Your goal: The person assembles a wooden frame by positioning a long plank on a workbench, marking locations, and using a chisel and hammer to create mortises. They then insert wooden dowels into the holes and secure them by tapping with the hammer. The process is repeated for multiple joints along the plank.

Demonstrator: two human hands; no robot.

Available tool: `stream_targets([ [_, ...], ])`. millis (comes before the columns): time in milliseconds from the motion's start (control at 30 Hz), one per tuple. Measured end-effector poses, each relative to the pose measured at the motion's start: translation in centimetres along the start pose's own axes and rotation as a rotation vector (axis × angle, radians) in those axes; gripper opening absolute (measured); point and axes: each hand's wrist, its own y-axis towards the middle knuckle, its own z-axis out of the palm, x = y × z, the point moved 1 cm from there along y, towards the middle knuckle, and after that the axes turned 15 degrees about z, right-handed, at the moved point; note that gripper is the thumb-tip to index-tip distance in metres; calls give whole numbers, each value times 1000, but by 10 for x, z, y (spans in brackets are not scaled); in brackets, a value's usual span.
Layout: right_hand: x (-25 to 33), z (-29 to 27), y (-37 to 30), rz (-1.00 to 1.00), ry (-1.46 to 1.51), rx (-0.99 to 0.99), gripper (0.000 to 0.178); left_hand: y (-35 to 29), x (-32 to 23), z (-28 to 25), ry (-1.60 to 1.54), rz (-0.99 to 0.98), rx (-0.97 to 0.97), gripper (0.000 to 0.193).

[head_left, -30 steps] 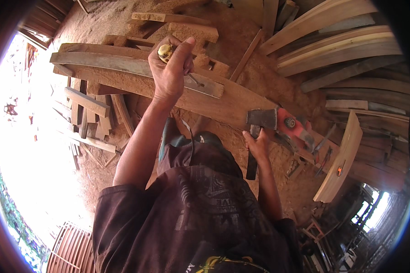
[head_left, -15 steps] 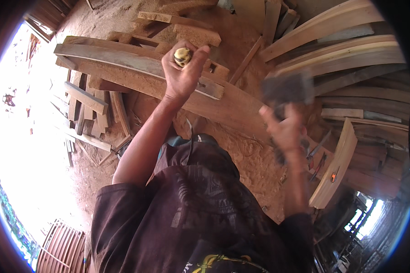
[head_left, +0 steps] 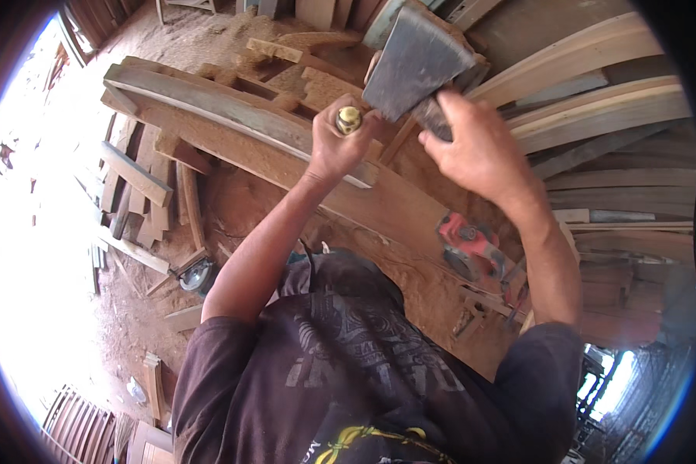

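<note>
Timber point(head_left: 224, 114) ran in from the left, left hand point(head_left: 337, 145) with its grip wrapped round a yellow-ended handle point(head_left: 349, 119) over it; right hand point(head_left: 479, 147), clutching the hammer point(head_left: 417, 66), had just come way up, so mid-swing, I'd guess.

Faded pale lettering point(head_left: 445, 377), dark shirt point(head_left: 286, 421), mostly unreadable
</note>
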Motion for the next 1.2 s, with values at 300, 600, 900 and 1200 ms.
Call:
stream_targets([
  [300,54,17,-1,-91,-60,-196,20,-1,-3,-5,50,96,-16,32],
  [600,-95,120,-38,349,343,200,38,-21,45,-90,-395,-109,-438,28],
  [900,-166,250,-128,889,789,438,51,-145,67,-56,-368,-784,-565,42],
  [1200,-146,287,-163,713,163,-187,56,-86,29,-43,1084,-94,447,42],
])
